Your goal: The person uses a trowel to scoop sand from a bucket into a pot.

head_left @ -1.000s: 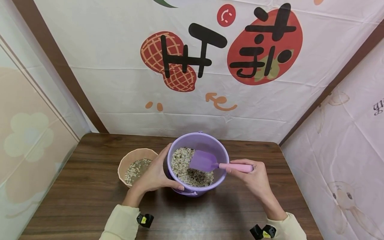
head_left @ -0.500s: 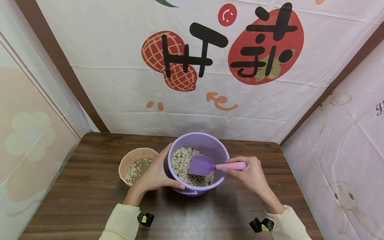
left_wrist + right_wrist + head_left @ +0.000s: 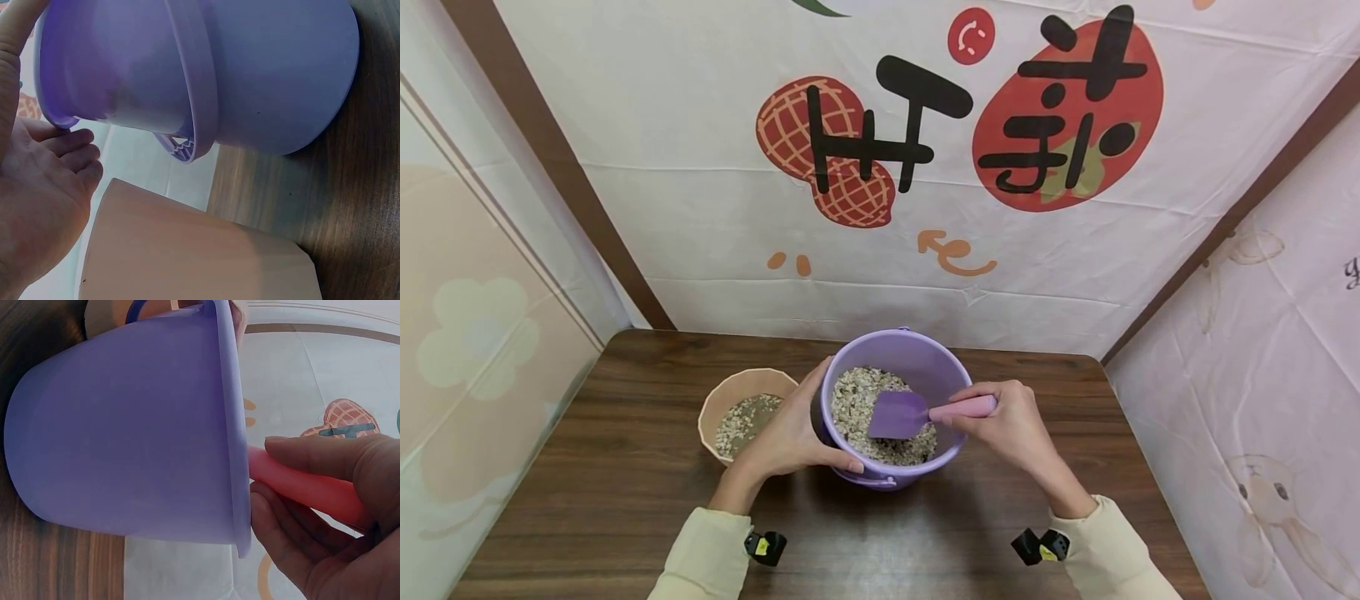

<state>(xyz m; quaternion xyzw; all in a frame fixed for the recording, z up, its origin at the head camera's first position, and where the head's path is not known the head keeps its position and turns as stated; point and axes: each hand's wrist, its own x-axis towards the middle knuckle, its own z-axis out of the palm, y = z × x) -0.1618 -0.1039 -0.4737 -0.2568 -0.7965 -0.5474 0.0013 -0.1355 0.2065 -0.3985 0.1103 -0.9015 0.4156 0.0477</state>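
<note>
A purple bucket [image 3: 925,354] of mixed grain stands on the brown table [image 3: 625,483]. My left hand [image 3: 790,437] grips its left wall and rim, thumb on the near side; the left wrist view shows the bucket [image 3: 275,69] just above my palm [image 3: 37,194]. My right hand [image 3: 1007,421] holds the pink handle of a small purple shovel [image 3: 898,414], whose blade lies on the grain inside the bucket. In the right wrist view my fingers [image 3: 325,462] curl round the pink handle [image 3: 300,487] at the bucket's rim [image 3: 231,425].
A beige bowl [image 3: 737,387] with some grain stands just left of the bucket, behind my left hand, and shows as a beige wall [image 3: 194,256] in the left wrist view. Printed cloth walls close in the table at the back and both sides.
My right hand has moved left toward the bucket, pushing the shovel blade further down and left into the grain. The left hand and bucket have stayed in place.
</note>
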